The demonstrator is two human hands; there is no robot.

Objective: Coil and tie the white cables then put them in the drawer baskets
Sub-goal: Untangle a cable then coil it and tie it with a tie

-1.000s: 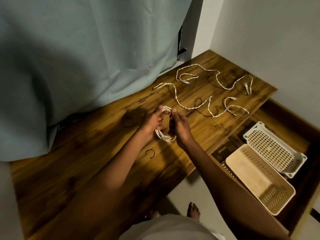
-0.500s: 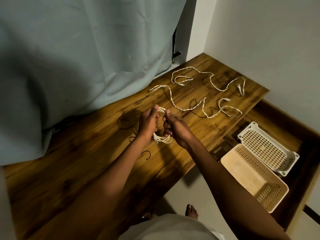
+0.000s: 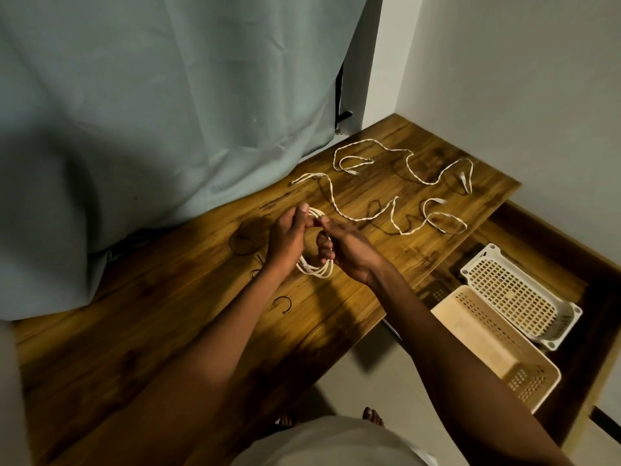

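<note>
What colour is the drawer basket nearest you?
Pale peach-beige basket, beside a white basket; head view shows it.

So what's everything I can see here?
coil: one, white, held over the desk
loose cables: two, it seems, white, far end of the desk
ties: a few, dark, on the desk near the hands
desk: one, brown wood
baskets: two, white and beige, in the open drawer
curtain: one, pale green, behind the desk
left hand: grips the coil
right hand: pinches the coil
</note>
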